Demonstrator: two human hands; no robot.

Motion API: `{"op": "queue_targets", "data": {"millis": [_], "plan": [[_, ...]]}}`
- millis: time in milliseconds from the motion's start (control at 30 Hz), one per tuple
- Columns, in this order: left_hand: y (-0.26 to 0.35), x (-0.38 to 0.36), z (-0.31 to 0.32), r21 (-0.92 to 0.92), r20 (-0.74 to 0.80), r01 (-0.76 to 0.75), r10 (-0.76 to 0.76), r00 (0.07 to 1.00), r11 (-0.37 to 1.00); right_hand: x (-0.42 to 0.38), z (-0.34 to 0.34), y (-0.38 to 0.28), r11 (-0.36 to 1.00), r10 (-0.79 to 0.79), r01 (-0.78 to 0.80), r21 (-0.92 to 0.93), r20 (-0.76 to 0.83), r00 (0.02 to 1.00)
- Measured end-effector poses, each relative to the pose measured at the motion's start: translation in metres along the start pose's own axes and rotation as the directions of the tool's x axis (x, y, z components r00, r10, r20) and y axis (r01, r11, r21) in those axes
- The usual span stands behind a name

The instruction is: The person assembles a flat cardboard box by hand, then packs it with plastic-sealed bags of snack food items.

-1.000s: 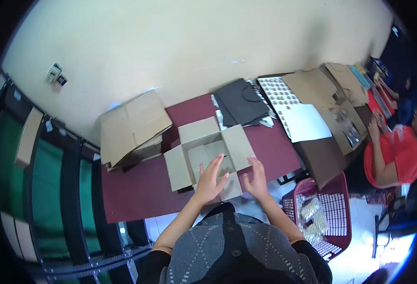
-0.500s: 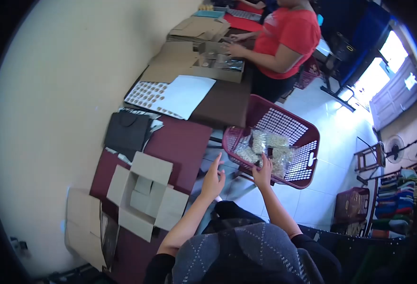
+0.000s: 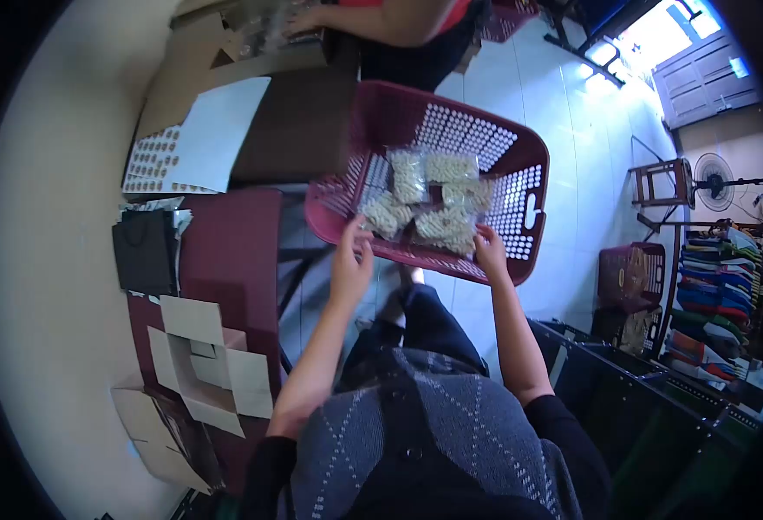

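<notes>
A maroon plastic basket (image 3: 533,169) with perforated sides stands in front of me. Several clear bags of pale, bead-like pieces (image 3: 446,225) lie inside it. My left hand (image 3: 352,260) is at the basket's near left rim, beside the leftmost bag, fingers apart. My right hand (image 3: 490,250) is at the near right side, its thumb and fingers drawn together at the edge of a bag. Whether it grips the bag or only touches it is too small to tell.
An open carton (image 3: 211,368) stands on the maroon table (image 3: 230,251) at left, near a black bag (image 3: 146,251) and a sticker sheet (image 3: 204,139). Another person (image 3: 399,22) works beyond the basket. A black rack (image 3: 642,390) stands at right.
The view has moved closer over the basket, which now shows more fully. My hands have come to its near side, lower and farther apart, and the right hand's fingers have drawn together.
</notes>
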State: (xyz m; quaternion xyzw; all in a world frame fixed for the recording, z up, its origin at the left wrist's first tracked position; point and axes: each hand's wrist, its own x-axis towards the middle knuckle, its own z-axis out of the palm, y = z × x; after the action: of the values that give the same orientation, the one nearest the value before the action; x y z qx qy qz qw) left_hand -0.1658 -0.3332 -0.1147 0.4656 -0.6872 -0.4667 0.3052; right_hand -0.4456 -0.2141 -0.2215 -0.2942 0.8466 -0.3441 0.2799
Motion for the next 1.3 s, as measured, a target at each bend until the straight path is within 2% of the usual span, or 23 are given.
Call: {"op": "queue_targets", "data": {"millis": [167,200,233,267,333,433,467,500,533,567,600,633,667,700,767,800,900,933,967,1000,1167,1233,1300], "plan": [[-0.043,0.085,0.046,0.058,0.082,0.131,-0.136,0.987,0.99,0.054,-0.001,0.016,0.961,0.277,-0.271,-0.061,0.163,0.947],[-0.065,0.099,0.06,-0.282,-0.022,0.358,-0.379,0.925,0.89,0.072,0.01,0.045,0.979,0.171,-0.141,-0.149,0.213,0.962],[-0.086,0.111,0.075,-0.601,-0.033,0.48,-0.62,0.784,0.639,0.081,0.016,0.052,0.987,0.159,-0.149,-0.055,0.325,0.932],[-0.104,0.127,0.09,-0.605,-0.03,0.476,-0.616,0.787,0.638,0.094,0.028,0.065,0.992,0.126,-0.122,-0.033,0.354,0.927],[-0.138,0.136,0.11,-0.792,0.074,0.541,-0.835,0.545,0.283,0.103,0.049,0.086,0.993,0.114,-0.122,-0.006,0.39,0.914],[-0.219,0.144,0.153,-0.372,0.113,0.801,-0.834,0.54,0.469,0.118,0.073,0.102,0.985,0.174,-0.17,-0.039,0.135,0.976],[-0.239,0.147,0.173,-0.228,-0.031,0.791,-0.816,0.577,0.568,0.117,0.081,0.105,0.975,0.209,-0.203,-0.09,0.07,0.975],[-0.259,0.153,0.18,-0.182,-0.012,0.791,-0.806,0.591,0.583,0.11,0.088,0.108,0.958,0.254,-0.251,-0.137,0.0,0.967],[-0.274,0.163,0.189,0.13,-0.206,0.629,-0.599,0.774,0.767,0.107,0.087,0.098,0.934,0.336,-0.329,-0.142,0.032,0.941],[-0.288,0.163,0.195,0.454,-0.291,0.41,-0.303,0.907,0.791,0.102,0.085,0.088,0.922,0.371,-0.366,-0.123,0.016,0.929],[-0.26,0.177,0.194,0.539,-0.225,0.37,-0.294,0.929,0.756,0.098,0.082,0.078,0.886,0.462,-0.457,-0.077,0.081,0.883],[-0.247,0.188,0.197,0.552,-0.201,0.364,-0.304,0.931,0.75,0.095,0.079,0.08,0.842,0.537,-0.537,-0.044,0.158,0.829],[-0.241,0.194,0.194,0.306,-0.009,0.449,-0.469,0.883,0.839,0.087,0.103,0.117,0.855,0.387,-0.43,0.29,0.196,0.901],[-0.242,0.195,0.189,0.052,0.21,0.563,-0.56,0.801,0.825,0.086,0.105,0.114,0.896,0.384,-0.402,0.19,0.124,0.915],[-0.253,0.205,0.179,0.178,0.287,0.604,-0.628,0.723,0.777,0.102,0.067,0.085,0.894,0.417,-0.448,0.005,0.355,0.837],[-0.255,0.208,0.179,0.29,0.347,0.623,-0.686,0.639,0.727,0.106,0.058,0.077,0.924,0.38,-0.376,-0.068,0.272,0.884],[-0.253,0.211,0.187,0.222,0.315,0.657,-0.691,0.651,0.72,0.13,0.037,0.065,0.939,0.335,-0.306,-0.156,0.222,0.916],[-0.259,0.215,0.192,-0.004,0.388,0.708,-0.652,0.652,0.706,0.135,0.038,0.067,0.982,0.186,-0.188,0.033,0.057,0.981],[-0.265,0.218,0.196,-0.002,0.391,0.709,-0.652,0.65,0.705,0.141,0.04,0.069,0.981,0.056,-0.03,0.19,-0.134,0.989],[-0.257,0.221,0.203,0.007,0.314,0.707,-0.672,0.67,0.708,0.149,0.038,0.061,0.951,0.308,-0.308,0.005,-0.02,0.951],[-0.24,0.229,0.216,0.104,0.156,0.697,-0.704,0.693,0.709,0.146,0.086,0.072,0.92,0.385,-0.387,-0.067,-0.038,0.922],[-0.257,0.235,0.217,0.116,0.173,0.73,-0.738,0.653,0.673,0.143,0.085,0.055,0.923,0.317,-0.332,-0.195,-0.105,0.943],[-0.279,0.242,0.215,0.127,0.221,0.783,-0.787,0.577,0.609,0.157,0.072,0.042,0.89,0.414,-0.397,-0.222,0.033,0.91]]}}
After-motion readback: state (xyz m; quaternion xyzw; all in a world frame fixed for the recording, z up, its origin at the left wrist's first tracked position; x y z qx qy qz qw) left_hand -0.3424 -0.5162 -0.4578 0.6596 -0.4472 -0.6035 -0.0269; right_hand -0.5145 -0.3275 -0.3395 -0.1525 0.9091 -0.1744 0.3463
